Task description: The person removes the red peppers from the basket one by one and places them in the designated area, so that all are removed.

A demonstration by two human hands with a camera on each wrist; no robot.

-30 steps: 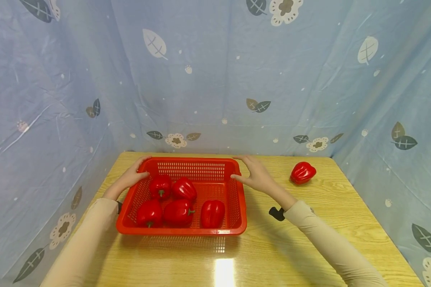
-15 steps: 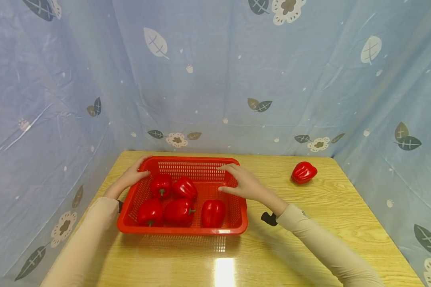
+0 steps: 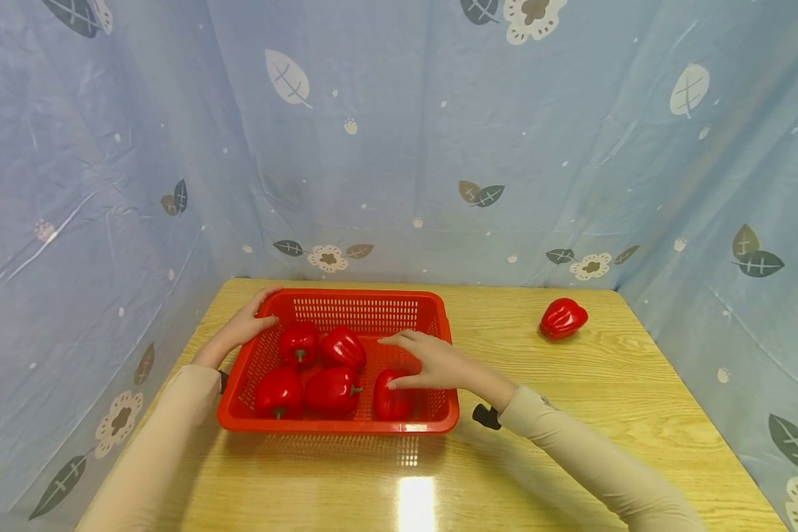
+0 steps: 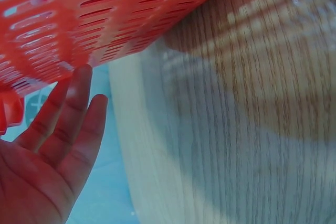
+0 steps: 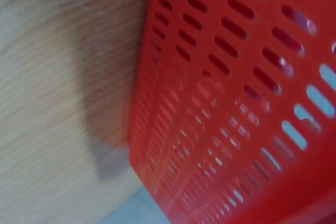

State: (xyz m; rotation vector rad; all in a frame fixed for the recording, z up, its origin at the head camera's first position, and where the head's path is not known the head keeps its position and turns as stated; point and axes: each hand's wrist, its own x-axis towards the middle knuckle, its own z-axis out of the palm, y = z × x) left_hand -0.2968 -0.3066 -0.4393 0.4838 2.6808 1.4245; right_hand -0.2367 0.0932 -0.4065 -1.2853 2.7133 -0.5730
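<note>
A red plastic basket with slotted walls holds several red bell peppers. My left hand holds its left rim near the far corner, thumb over the inside and fingers along the outer wall. In the left wrist view, the fingers of the left hand lie against that wall. Over the basket's right side, my right hand is spread with nothing gripped, its thumb overlapping the rightmost bell pepper. In the right wrist view, the basket wall fills the right side and the hand is out of sight.
Another red bell pepper lies on the wooden table, right of the basket. A blue patterned curtain hangs behind the table and along both sides. In the basket's left part sit several peppers, such as a front-left bell pepper.
My right hand has moved from the basket's right rim leftward and nearer, in over the rightmost pepper. My left hand stays at the left rim, and the peppers have not moved.
</note>
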